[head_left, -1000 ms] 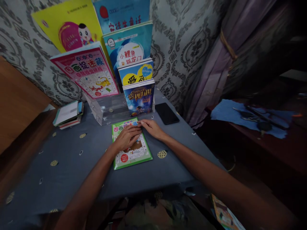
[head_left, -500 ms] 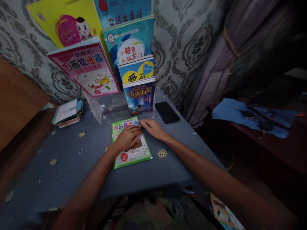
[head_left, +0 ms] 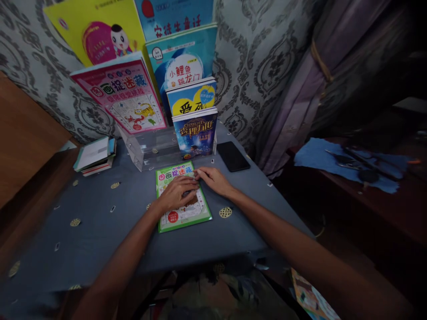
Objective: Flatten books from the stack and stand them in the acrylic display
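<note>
A green-bordered picture book (head_left: 185, 220) lies flat on the table, its cover up and its top edge away from me. My left hand (head_left: 178, 192) rests palm down across the middle of the cover, fingers stretched to the right and thumb apart. At the book's upper right edge is my right hand (head_left: 213, 178), its slightly bent fingers reaching over that edge. The fingertips of both hands nearly meet; whether they touch cannot be made out. Part of the cover picture is hidden under my left hand.
Behind the book, a clear acrylic stand (head_left: 135, 151) holds several upright books, with a dark blue book (head_left: 196, 138) in front. A black phone (head_left: 233, 156) lies to the right, a small book stack (head_left: 95, 155) to the left. Blue cloth (head_left: 313, 155) lies on a side surface.
My left thumb has spread slightly away from the fingers. Both hands stay at the green book, which lies in the same place. The view has shifted a little.
</note>
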Available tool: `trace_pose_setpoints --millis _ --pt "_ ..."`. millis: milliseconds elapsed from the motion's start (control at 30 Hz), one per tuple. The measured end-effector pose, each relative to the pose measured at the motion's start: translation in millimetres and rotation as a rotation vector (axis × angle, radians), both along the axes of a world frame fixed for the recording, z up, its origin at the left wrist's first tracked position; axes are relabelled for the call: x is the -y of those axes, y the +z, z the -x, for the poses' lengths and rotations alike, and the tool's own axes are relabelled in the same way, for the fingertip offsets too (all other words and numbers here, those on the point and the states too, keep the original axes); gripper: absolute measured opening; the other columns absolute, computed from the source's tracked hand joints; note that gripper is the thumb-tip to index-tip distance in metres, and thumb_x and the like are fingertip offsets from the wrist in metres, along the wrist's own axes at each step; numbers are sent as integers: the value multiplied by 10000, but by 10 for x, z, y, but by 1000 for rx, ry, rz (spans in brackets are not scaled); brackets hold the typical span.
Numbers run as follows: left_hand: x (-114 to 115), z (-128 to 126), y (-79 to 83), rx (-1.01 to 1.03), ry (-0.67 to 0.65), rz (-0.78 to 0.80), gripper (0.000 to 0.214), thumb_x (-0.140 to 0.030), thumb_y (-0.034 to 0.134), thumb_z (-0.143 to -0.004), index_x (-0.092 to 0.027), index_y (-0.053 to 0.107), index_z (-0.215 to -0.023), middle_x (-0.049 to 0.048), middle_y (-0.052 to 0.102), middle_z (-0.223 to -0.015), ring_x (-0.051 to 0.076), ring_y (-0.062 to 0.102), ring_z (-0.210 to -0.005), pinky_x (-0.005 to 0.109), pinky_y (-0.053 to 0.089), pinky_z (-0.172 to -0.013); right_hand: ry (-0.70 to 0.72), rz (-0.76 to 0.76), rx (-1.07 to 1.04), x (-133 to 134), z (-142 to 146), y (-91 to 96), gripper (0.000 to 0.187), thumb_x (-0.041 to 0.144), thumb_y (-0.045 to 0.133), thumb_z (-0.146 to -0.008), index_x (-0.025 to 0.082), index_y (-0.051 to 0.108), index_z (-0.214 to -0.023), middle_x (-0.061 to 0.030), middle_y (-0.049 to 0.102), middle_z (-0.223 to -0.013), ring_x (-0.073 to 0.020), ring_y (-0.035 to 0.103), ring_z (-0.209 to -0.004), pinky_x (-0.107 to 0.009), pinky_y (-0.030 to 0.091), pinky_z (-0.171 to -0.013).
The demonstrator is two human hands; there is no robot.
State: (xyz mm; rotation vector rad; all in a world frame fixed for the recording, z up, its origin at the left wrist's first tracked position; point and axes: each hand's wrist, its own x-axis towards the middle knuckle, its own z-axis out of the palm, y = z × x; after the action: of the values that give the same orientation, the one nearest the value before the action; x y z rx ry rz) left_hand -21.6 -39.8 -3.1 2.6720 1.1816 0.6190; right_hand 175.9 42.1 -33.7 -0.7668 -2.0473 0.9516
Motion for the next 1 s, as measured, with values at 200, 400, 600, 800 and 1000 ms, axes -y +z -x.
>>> trace_pose_setpoints --millis 200,400,600,800,1000 --pt "-6 -5 -27 15 3 -8 323 -338 462 -1019 -226 725 -1172 87 735 -1235 238 628 -1239 480 465 -1084 -1 -45 80 48 -8 44 399 416 418 -1039 207 727 -896 -52 766 -861 -222 699 -819 -330 502 -802" --pt "-32 9 -94 53 -25 -61 317 -325 461 -1019 -209 706 -1184 97 732 -1220 245 629 -1217 476 467 -1066 -2 -77 96 27 -9 35 399 392 416 -1050 195 717 -878 -56 762 -848 -204 688 -812 -304 490 -786" --pt "-91 48 -130 56 -32 -68 290 -302 481 -1004 -217 693 -1182 81 719 -1239 235 615 -1238 486 464 -1066 -21 -82 106 20 17 37 358 340 420 -1040 199 720 -907 -59 756 -857 -207 691 -804 -313 489 -786" --pt "-175 92 -108 28 -48 -91 294 -282 481 -997 -174 687 -1178 104 721 -1232 248 626 -1217 486 474 -1057 -21 -108 109 -10 44 49 312 295 431 -1031 184 722 -1019 -78 767 -940 -214 695 -870 -311 479 -794" --pt "-202 106 -121 32 -40 -94 293 -284 483 -990 -209 687 -1187 85 719 -1245 239 625 -1222 495 483 -1053 -12 -105 123 -22 52 54 308 286 428 -1029 177 716 -1045 -85 760 -954 -214 689 -884 -308 472 -800"
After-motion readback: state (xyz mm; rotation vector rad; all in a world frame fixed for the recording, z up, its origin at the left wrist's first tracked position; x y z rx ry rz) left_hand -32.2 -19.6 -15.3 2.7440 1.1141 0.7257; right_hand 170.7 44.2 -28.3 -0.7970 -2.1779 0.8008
